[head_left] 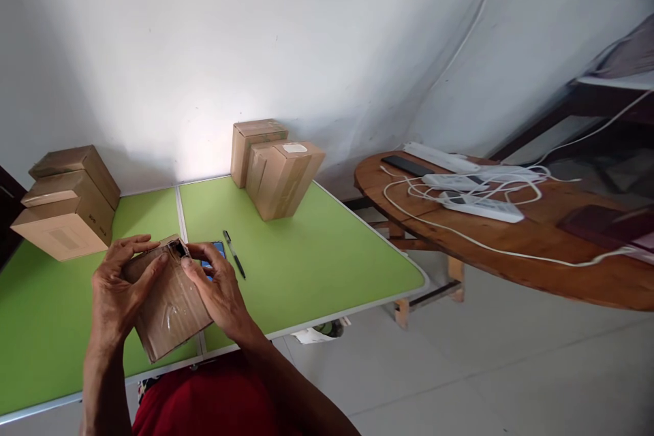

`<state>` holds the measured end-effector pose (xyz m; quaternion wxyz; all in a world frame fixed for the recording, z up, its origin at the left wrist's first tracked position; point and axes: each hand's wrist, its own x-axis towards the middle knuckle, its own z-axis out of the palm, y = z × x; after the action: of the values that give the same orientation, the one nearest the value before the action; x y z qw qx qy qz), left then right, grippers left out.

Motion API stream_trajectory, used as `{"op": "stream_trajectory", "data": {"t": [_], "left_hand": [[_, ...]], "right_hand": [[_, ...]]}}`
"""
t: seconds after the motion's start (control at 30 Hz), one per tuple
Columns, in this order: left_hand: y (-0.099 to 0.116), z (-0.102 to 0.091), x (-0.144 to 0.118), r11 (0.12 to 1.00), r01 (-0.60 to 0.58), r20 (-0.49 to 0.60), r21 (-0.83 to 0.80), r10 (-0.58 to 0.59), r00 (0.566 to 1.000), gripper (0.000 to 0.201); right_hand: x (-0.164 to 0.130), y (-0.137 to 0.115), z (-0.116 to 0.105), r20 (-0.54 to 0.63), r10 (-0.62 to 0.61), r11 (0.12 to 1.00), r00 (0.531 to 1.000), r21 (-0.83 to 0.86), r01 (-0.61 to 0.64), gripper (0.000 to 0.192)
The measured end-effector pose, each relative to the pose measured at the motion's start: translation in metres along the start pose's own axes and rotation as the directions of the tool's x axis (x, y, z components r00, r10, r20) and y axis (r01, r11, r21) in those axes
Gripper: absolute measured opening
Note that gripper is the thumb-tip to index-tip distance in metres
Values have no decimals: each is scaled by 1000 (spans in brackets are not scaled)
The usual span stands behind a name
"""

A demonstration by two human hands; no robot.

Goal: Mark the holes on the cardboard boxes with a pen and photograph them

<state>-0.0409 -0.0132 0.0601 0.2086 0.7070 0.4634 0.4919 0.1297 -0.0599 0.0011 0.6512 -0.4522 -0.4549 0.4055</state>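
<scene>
A small taped cardboard box (171, 317) is held above the near edge of the green folding table (317, 252). My left hand (120, 283) grips its left side, the fingers curled over the top corner. On the right side, my right hand (219, 289) holds the box, with fingertips at a small dark object at the box's top corner. A blue item (219, 248) shows just behind my right fingers; what it is cannot be told. A black pen (234, 254) lies on the table just right of my hands.
Three stacked cardboard boxes (66, 201) stand at the table's left. Two more boxes (276, 167) stand at the back by the white wall. A round wooden table (511, 238) to the right carries white power strips (483, 208), cables and a dark remote (407, 165).
</scene>
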Motion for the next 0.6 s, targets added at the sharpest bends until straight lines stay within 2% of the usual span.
{"op": "stream_trajectory", "data": {"t": [0.13, 0.2, 0.3, 0.37, 0.5, 0.6], "left_hand": [[0, -1, -5, 1000, -19, 16, 17, 19, 1000, 29], [4, 0, -7, 990, -30, -32, 141, 34, 999, 30], [11, 6, -9, 914, -36, -128, 403, 95, 987, 30], [16, 11, -9, 876, -24, -142, 482, 105, 984, 28], [22, 15, -6, 882, -19, -121, 471, 86, 989, 26], [24, 12, -2, 896, 13, -108, 445, 39, 993, 28]], "right_hand": [[8, -13, -3, 25, -5, 992, 1000, -123, 8, 25], [10, -16, 1, 5, -45, 981, 999, -187, 45, 21], [10, -15, 9, -29, -58, 972, 998, -229, 50, 14], [10, -14, 13, -37, -61, 971, 997, -235, 50, 11], [15, -13, 18, -47, -132, 932, 990, -345, 108, 8], [21, -15, 18, -42, -149, 902, 988, -416, 118, 13]]}}
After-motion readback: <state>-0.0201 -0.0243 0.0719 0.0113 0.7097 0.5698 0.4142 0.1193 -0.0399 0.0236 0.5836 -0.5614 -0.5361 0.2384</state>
